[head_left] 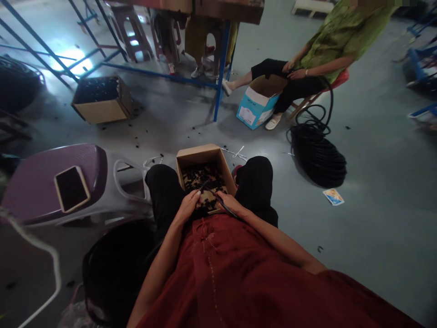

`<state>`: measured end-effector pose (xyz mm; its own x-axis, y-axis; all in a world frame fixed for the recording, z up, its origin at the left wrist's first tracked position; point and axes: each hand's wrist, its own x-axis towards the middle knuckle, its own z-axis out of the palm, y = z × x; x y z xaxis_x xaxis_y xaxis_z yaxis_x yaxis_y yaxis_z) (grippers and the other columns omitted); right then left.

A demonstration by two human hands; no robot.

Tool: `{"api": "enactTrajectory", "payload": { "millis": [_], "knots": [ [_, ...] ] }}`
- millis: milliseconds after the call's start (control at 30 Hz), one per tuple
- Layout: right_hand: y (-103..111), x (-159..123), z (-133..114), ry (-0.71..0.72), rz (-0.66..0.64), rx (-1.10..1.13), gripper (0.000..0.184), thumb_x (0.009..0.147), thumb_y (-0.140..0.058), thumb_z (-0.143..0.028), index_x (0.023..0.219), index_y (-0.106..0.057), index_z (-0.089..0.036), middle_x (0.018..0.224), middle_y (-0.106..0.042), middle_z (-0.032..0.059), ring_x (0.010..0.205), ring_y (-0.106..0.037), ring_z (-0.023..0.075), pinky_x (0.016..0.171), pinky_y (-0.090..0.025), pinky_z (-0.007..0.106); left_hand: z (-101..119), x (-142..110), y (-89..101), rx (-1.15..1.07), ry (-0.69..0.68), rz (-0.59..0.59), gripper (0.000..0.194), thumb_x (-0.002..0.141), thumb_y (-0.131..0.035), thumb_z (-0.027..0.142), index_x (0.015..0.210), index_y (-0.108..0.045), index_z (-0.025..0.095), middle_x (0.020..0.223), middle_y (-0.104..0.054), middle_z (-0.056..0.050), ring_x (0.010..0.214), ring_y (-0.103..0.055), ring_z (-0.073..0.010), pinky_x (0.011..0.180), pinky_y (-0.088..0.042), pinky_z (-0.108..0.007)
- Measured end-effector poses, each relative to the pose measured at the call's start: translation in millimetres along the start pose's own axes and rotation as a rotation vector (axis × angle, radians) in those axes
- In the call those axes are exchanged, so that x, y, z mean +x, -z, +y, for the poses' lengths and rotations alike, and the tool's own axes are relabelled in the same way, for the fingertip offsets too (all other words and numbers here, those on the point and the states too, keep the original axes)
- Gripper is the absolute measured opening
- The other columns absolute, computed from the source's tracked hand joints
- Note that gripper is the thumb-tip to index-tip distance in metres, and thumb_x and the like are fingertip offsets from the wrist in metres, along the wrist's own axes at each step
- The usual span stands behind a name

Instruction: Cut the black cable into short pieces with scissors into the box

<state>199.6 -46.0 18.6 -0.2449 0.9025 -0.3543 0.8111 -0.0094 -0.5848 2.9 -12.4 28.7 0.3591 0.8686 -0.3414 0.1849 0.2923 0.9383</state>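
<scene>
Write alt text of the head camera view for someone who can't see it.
A seated person's left hand and right hand hold thin black material above an open cardboard box of small black pieces. Left, a phone-like device lies on a purple seat; ahead right, a co-worker in green sits between a blue-and-white box and coiled black cord.

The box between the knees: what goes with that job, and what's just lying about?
Probably for the job:
box and its black bits
black strip at the right hand
something dark, unclear, in the left hand

Probably just lying about:
phone on the purple stool
card on the floor
</scene>
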Motion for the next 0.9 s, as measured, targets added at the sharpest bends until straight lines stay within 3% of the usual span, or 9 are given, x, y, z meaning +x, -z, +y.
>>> {"api": "enactTrajectory", "payload": {
  "millis": [67, 133, 400, 633, 900],
  "knots": [
    [0.0, -0.1, 0.1, 0.01, 0.005, 0.02, 0.031, 0.076, -0.042, -0.018, 0.106, -0.048, -0.02, 0.084, -0.06, 0.0022, 0.069, -0.052, 0.0135, 0.059, -0.03, 0.021, -3.2, 1.9, -1.3, -0.037, 0.029, 0.01, 0.037, 0.077, -0.051, 0.045, 0.099, -0.051, 0.015, 0.062, -0.048, 0.004, 0.045, -0.037, -0.0046, 0.043, -0.029, -0.017],
    [-0.6, 0.2, 0.5, 0.008, 0.005, 0.032, 0.031, 0.075, -0.043, -0.018, 0.106, -0.048, -0.02, 0.083, -0.059, 0.002, 0.068, -0.052, 0.0132, 0.058, -0.03, 0.021, -5.1, 3.0, -2.2, -0.06, 0.052, 0.017, 0.042, 0.074, -0.055, 0.043, 0.105, -0.048, 0.015, 0.064, -0.049, 0.005, 0.045, -0.037, -0.004, 0.042, -0.028, -0.017],
    [-4.0, 0.2, 3.8, 0.007, 0.011, 0.032, 0.027, 0.074, -0.044, -0.018, 0.101, -0.048, -0.021, 0.08, -0.059, 0.0003, 0.066, -0.05, 0.0122, 0.058, -0.03, 0.02, 6.6, -3.4, 0.6, -0.108, 0.042, -0.055, 0.038, 0.079, -0.045, 0.051, 0.075, -0.05, 0.013, 0.063, -0.052, 0.002, 0.045, -0.038, -0.0041, 0.044, -0.03, -0.017],
    [-1.2, -2.4, -0.2, 0.03, 0.022, 0.054, 0.026, 0.074, -0.043, -0.017, 0.099, -0.048, -0.021, 0.082, -0.059, 0.0018, 0.07, -0.052, 0.0135, 0.062, -0.033, 0.021, 8.2, -3.9, 4.2, -0.197, 0.078, -0.101, 0.04, 0.078, -0.048, 0.051, 0.088, -0.054, 0.013, 0.065, -0.053, 0.002, 0.047, -0.039, -0.0045, 0.044, -0.029, -0.017],
    [-7.0, -0.1, 6.3, 0.05, 0.029, 0.076, 0.033, 0.073, -0.044, -0.018, 0.106, -0.047, -0.02, 0.087, -0.059, 0.003, 0.07, -0.052, 0.0141, 0.063, -0.035, 0.022, 5.2, -4.3, 6.0, -0.226, 0.071, -0.116, 0.042, 0.074, -0.052, 0.051, 0.09, -0.055, 0.012, 0.065, -0.053, 0.001, 0.046, -0.038, -0.004, 0.043, -0.029, -0.017]
  ]
}}
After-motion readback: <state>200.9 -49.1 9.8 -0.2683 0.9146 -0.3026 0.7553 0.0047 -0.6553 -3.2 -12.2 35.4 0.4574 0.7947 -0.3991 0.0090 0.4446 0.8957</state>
